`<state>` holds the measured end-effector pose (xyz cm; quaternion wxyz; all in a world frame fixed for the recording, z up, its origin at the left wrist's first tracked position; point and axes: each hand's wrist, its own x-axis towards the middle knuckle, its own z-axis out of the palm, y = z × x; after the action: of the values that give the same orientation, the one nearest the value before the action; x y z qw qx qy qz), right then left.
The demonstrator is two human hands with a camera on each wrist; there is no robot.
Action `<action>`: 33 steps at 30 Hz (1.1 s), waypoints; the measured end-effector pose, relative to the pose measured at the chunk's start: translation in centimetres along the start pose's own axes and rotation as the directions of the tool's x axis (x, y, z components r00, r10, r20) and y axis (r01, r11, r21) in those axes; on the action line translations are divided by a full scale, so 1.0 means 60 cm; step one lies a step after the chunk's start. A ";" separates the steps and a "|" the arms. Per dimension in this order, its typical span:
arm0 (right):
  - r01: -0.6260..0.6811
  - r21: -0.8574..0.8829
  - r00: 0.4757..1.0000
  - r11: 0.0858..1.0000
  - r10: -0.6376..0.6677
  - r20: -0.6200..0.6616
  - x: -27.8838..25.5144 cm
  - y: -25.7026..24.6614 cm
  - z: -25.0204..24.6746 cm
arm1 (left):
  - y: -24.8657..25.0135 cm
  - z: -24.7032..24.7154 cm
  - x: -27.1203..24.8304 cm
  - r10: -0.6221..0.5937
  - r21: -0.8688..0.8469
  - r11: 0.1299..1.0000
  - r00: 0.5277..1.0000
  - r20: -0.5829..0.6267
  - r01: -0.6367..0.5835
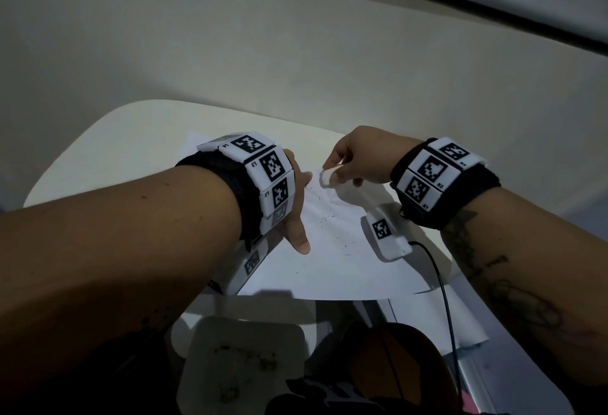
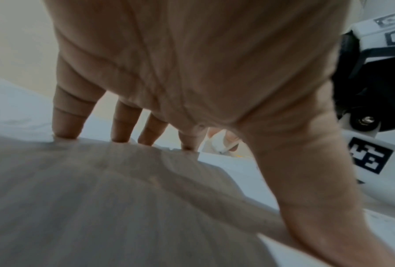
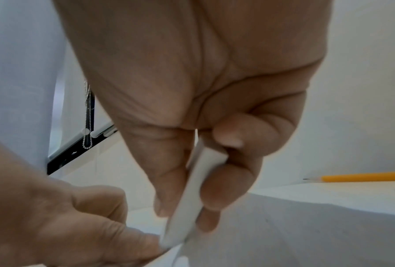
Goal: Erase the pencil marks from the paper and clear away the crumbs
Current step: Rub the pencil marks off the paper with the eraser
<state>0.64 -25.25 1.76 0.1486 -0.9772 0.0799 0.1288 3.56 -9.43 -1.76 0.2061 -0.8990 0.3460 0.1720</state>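
A white sheet of paper (image 1: 329, 266) lies on the white table (image 1: 115, 151), and dark eraser crumbs (image 1: 325, 217) are scattered over its middle. My left hand (image 1: 301, 207) presses flat on the sheet's left side with fingers (image 2: 66, 126) spread and straight. At the sheet's far edge, my right hand (image 1: 342, 171) pinches a white eraser (image 3: 192, 198) between thumb and fingers. The eraser's lower end meets the paper right beside my left forefinger (image 3: 132, 240). I cannot make out any pencil marks.
A yellow pencil (image 3: 363, 177) lies on the table beyond the paper, to the right. A white tray (image 1: 204, 342) holding dark debris sits below the table's near edge. A black cable (image 1: 441, 283) runs from my right wrist across the paper's right side.
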 end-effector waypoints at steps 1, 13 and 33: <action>-0.017 0.037 1.000 0.999 0.017 -0.012 -0.001 0.005 0.000 | -0.001 0.001 0.001 0.000 0.007 1.000 1.000 0.000 0.000; -0.177 0.628 0.984 0.758 0.120 0.133 -0.028 0.050 0.045 | -0.003 0.002 -0.002 0.018 -0.070 0.997 0.998 -0.063 -0.023; -0.002 -0.021 0.993 1.000 0.005 0.122 -0.021 0.015 0.016 | 0.006 0.002 0.042 0.122 -0.025 0.991 0.979 -0.164 -0.128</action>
<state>-0.96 -25.66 0.99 0.1428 -0.9689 0.0711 0.1894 5.06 -10.99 -3.09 0.1501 -0.8899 0.4144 0.1170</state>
